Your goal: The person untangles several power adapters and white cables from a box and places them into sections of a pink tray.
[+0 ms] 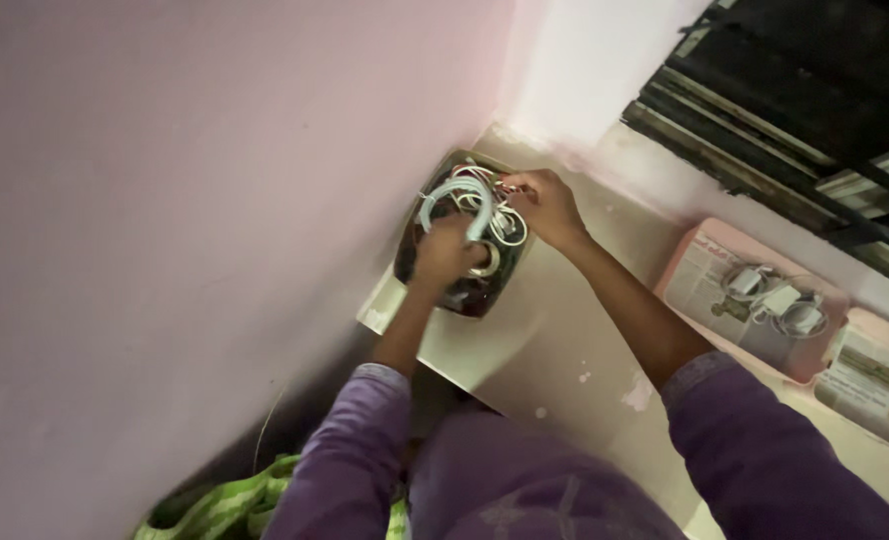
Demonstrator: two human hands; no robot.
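Purple sleeves (765, 450) cut off below; left hand (443, 255) grips white cables (457, 190); right hand (545, 205) pinches wires, fingertips hidden.

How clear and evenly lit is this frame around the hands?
Head view: dim, pinkish light; left hand and right hand slightly soft over the box of tangled cables; frame tilted; window grille very dark; no strong glare.

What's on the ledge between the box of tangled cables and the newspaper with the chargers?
In the head view, only the right forearm crosses above it; the ledge between the cable box and the newspaper looks bare.
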